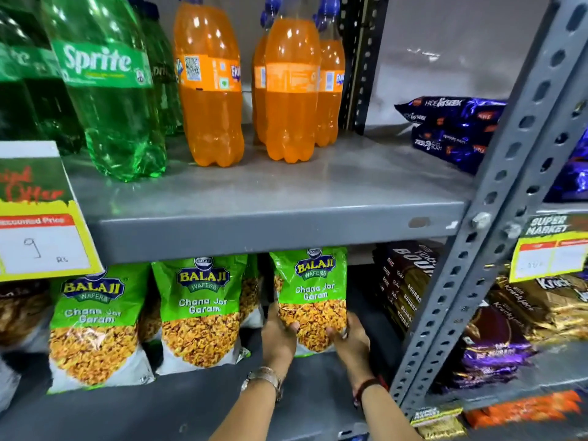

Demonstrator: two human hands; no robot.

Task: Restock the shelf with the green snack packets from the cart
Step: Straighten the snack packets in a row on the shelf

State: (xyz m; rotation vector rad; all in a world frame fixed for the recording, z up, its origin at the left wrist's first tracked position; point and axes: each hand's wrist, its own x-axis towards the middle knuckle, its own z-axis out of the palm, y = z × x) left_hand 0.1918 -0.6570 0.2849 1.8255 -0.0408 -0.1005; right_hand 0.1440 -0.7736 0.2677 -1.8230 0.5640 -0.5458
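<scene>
A green Balaji snack packet [312,291] stands upright on the lower grey shelf [197,405]. My left hand [277,337] holds its lower left side and my right hand [351,340] holds its lower right corner. Two more green packets stand to the left, one in the middle [199,310] and one further left [94,326], with others partly hidden behind them. The cart is out of view.
Dark Bourbon biscuit packs [402,291] stand just right of the held packet. A slotted grey upright [496,198] divides the bays. The shelf above [280,198] carries green Sprite bottles [108,90] and orange Fanta bottles [286,90]. A yellow price tag [38,237] hangs at left.
</scene>
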